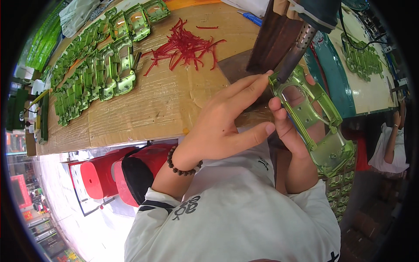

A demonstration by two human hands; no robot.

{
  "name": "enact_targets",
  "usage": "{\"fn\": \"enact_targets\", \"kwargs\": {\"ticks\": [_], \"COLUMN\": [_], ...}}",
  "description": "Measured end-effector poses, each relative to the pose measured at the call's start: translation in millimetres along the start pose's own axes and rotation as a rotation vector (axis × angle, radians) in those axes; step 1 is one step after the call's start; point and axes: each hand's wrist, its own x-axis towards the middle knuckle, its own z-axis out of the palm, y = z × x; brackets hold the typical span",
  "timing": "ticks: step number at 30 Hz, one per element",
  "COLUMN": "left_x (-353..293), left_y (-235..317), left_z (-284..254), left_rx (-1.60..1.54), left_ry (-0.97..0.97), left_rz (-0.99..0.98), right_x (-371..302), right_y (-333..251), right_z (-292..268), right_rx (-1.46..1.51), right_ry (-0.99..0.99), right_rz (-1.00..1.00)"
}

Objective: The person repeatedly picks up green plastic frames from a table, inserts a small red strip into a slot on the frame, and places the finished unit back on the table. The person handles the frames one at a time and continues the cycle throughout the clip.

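A translucent green plastic frame (329, 148) with cut-out openings is tilted in front of me on the right. My right hand (291, 133) grips it from beneath, its fingers partly hidden behind the part. My left hand (222, 115) reaches across with fingers stretched out and thumb apart. Its fingertips touch the frame's far upper corner. Right beside those fingertips, the dark metal nozzle of a hot-air gun (296, 54) points down at the same corner. Whether the nozzle touches the plastic, I cannot tell.
A brown metal bracket (277, 37) stands beside the nozzle. Rows of green frames (96, 72) lie on the cardboard-covered table (144, 113) at left, near a pile of red strips (187, 48). More frames (362, 56) lie far right. Red stools (102, 172) stand below the table edge. Another person (390, 144) is at right.
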Motion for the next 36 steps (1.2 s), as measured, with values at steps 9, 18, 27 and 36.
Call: {"fn": "enact_targets", "kwargs": {"ticks": [9, 18, 27, 36], "left_x": [0.1, 2.6, -9.1, -20.3], "left_y": [-2.5, -1.2, 7.6, -2.8], "left_z": [2.6, 3.2, 0.2, -3.9], "left_rx": [0.060, 0.102, 0.025, -0.454], "left_ry": [0.035, 0.027, 0.107, 0.467], "left_rz": [0.052, 0.073, -0.154, -0.144], "right_x": [1.0, 3.0, -14.5, -35.2], "right_y": [0.8, -4.7, -11.9, -117.7], "right_z": [3.1, -1.7, 1.7, 51.3], "right_rx": [-0.002, 0.011, 0.021, -0.500], "right_ry": [-0.006, -0.036, 0.026, 0.613], "right_rz": [-0.003, 0.032, 0.057, -0.391]}}
